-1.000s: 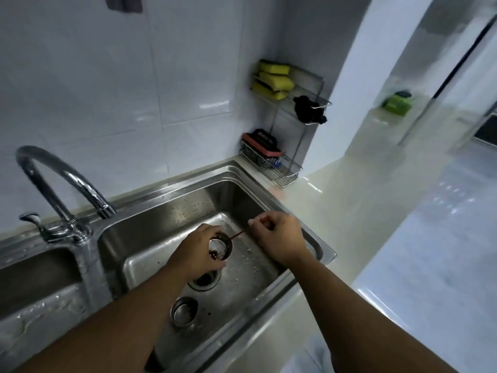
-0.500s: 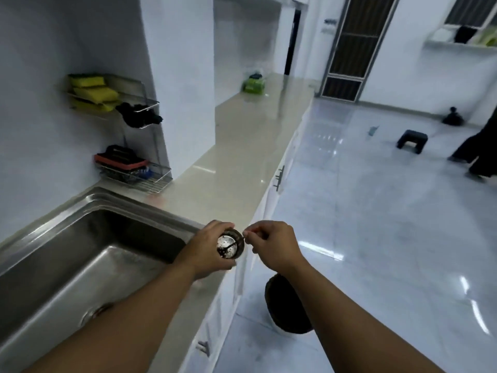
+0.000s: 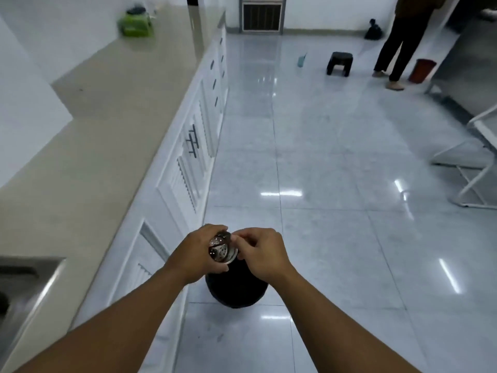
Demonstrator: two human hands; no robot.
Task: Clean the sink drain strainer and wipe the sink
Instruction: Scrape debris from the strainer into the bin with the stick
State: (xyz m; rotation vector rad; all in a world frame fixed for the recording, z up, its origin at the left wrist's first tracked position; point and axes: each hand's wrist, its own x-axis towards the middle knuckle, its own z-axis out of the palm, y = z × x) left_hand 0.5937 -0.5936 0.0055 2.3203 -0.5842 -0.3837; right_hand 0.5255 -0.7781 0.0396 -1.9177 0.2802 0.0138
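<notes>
The left hand (image 3: pixel 197 254) grips the drain strainer (image 3: pixel 222 250), tilted above the black bin (image 3: pixel 236 292) on the floor, beside the surface's (image 3: pixel 80 157) front edge. The right hand (image 3: pixel 262 254) pinches at its rim with curled fingers. The step looks like emptying debris. Next, the residue likely needs loosening into the bin.

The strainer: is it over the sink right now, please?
No, the left hand holds the strainer above the dark bin on the floor.
</notes>
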